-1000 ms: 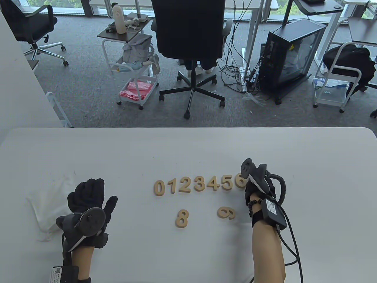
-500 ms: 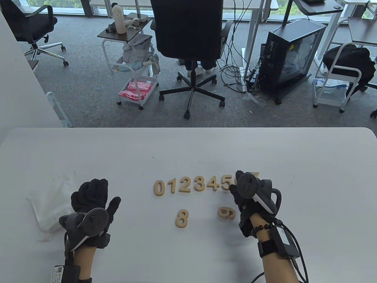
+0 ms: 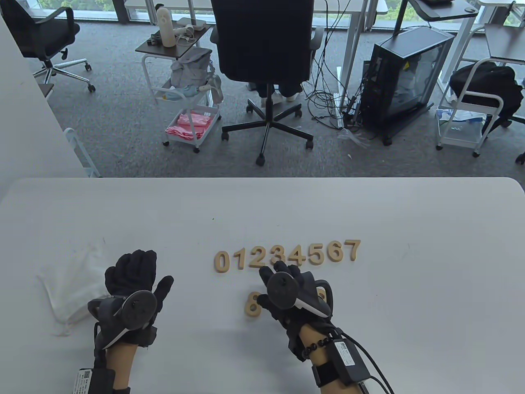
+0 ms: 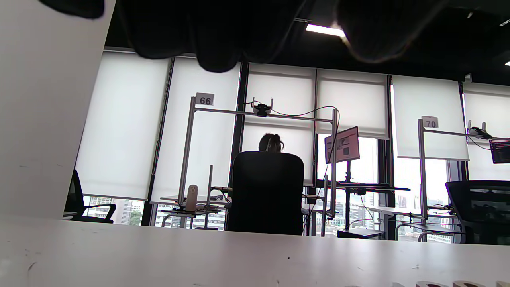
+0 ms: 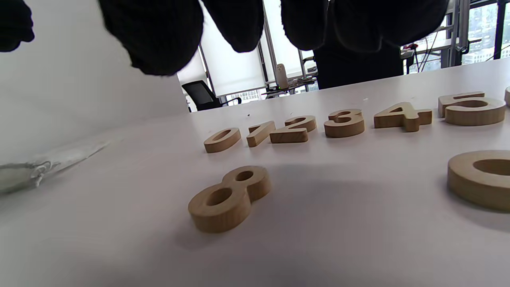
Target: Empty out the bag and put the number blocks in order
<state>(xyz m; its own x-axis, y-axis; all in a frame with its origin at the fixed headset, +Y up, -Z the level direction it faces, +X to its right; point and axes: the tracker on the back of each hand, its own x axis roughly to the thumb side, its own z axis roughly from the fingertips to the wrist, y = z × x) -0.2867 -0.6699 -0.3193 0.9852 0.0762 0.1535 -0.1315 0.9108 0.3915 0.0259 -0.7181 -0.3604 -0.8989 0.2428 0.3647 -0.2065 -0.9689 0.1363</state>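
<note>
The 8 block (image 5: pixel 229 197) lay flat on the table (image 3: pixel 410 287) at 8 o'clock beneath the right hand (image 3: pixel 287 293), which hovered palm-down, fingers (image 5: pixel 153 36) apart, gripping nothing

The number blocks (image 3: pixel 287 256) are a pale tan wood with a faint grain, the 8 block (image 5: pixel 229 198) the same light brown, and they lie on a plain white bench (image 3: pixel 430 246). Both hands, the left hand (image 3: pixel 133 283) and the right hand (image 3: pixel 287 295), wear black knit gloves, each with a dark grey tracker trimmed in white, and the right wrist carries a bracelet (image 3: pixel 318 345) of dark beads. The bag (image 3: pixel 67 287) is sheer white, nearly the bench's own colour.
</note>
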